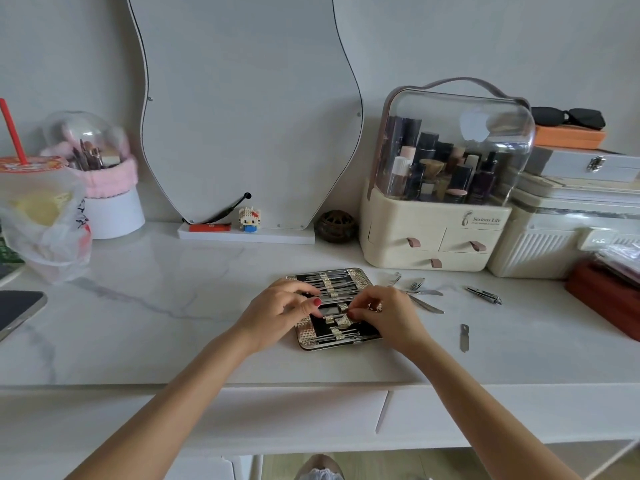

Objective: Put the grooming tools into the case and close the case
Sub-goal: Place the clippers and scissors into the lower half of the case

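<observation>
Lying open flat on the white marble desk, the case shows a black lining with rows of slim metal tools held under pale elastic loops. Both hands are over its middle. The left hand has its fingers curled down onto the case's left half, thumb pointing inward; whether it grips anything I cannot tell. The right hand bends its fingers and pinches at a small loop or tool near the centre of the case, though the thing between the fingertips is too small to make out.

Just beyond the right hand, on the bare desk, lies a small cluster of loose tools, among them clippers and a long slim blade. Further right of that hand sits another pair of nail clippers, and nearer the desk edge a flat nail file lies apart.

Behind the hands stands a wavy mirror. To the far right of the right hand is a cream makeup organiser with a clear lid. Far left of the left hand, a drink in a plastic bag stands.
</observation>
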